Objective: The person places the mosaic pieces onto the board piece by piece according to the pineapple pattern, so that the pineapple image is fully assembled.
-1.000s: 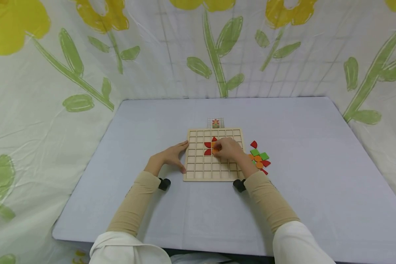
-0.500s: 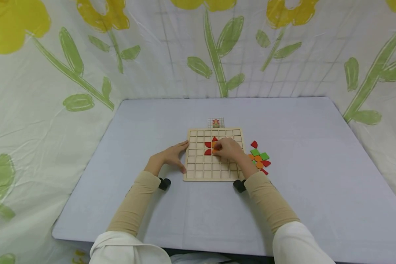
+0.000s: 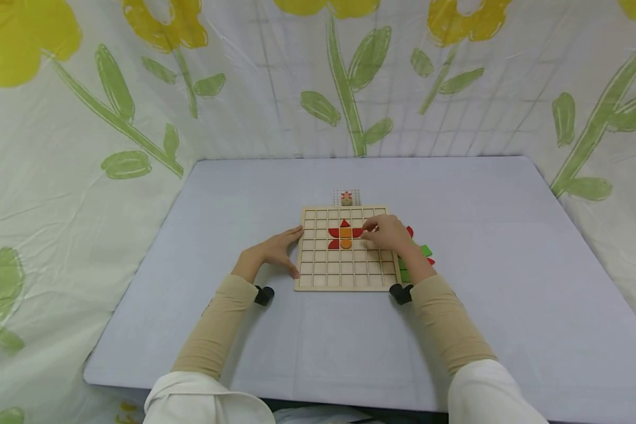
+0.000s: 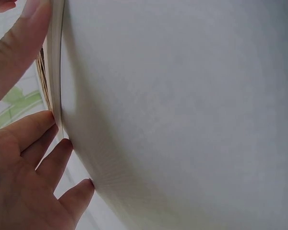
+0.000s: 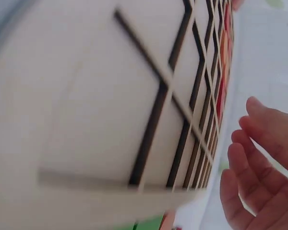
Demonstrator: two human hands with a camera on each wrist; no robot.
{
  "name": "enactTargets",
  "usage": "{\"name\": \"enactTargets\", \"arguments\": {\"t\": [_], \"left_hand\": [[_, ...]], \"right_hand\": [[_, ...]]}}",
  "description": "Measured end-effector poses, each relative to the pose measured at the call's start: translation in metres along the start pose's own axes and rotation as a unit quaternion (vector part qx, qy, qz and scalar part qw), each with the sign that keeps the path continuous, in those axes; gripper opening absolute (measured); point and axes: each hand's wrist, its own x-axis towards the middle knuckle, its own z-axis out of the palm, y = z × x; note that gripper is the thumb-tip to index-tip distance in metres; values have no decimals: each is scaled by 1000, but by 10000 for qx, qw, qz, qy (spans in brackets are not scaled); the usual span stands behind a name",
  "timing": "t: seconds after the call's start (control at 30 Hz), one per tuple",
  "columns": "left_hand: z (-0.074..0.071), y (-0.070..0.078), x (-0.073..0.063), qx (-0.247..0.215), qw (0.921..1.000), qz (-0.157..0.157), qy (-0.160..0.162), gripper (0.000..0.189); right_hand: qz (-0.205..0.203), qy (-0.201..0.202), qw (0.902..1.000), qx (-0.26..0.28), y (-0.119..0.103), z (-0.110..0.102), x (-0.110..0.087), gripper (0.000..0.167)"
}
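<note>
A wooden grid board point(image 3: 318, 268) lies on the table, with several red and orange tiles in its cells. Two red petal-shaped tiles are on the left, a red triangle point(image 3: 344, 223) is at the top, an orange square point(image 3: 345, 232) and orange circle point(image 3: 346, 244) are in the middle, and a red tile point(image 3: 357, 232) is on the right. My left hand point(image 3: 275, 250) rests against the board's left edge, fingers spread; the left wrist view shows its fingertips touching the edge. Just over the right red tile hovers my right hand point(image 3: 386, 231). In the right wrist view, nothing shows between its loosely bent fingers point(image 5: 247, 175).
A small pattern card point(image 3: 347, 197) lies beyond the board's far edge. Loose green tiles point(image 3: 426, 251) and red tiles lie right of the board, partly hidden by my right hand and forearm. A flower-printed curtain point(image 3: 233, 106) hangs behind the table.
My right hand has moved right, off the board's middle, uncovering the orange square, orange circle and right red tile. It now covers some loose tiles. My left hand has stayed still.
</note>
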Motion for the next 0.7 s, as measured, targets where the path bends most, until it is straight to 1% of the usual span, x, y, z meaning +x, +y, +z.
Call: {"name": "enactTargets", "arguments": {"t": [0.1, 0.2, 0.3, 0.37, 0.47, 0.57, 0.7], "left_hand": [[1, -1, 1, 24, 10000, -15, 2, 114], [1, -1, 2, 38, 10000, -4, 5, 113], [0, -3, 2, 14, 10000, 14, -5, 113], [1, -3, 2, 18, 10000, 33, -8, 113], [1, -3, 2, 23, 10000, 32, -17, 113], [0, -2, 2, 34, 10000, 38, -7, 113], [0, -2, 1, 23, 10000, 45, 0, 113]], "right_hand": [[314, 154, 9991, 256, 11, -12, -6, 28], [626, 411, 9964, 392, 24, -23, -10, 30], [933, 686, 9922, 456, 33, -32, -13, 29], [1145, 774, 9893, 473, 38, -36, -15, 29], [1437, 754, 9857, 448, 43, -41, -18, 31], [1685, 609, 9831, 377, 48, -41, -18, 34], [2018, 389, 9777, 432, 51, -40, -18, 38]]}}
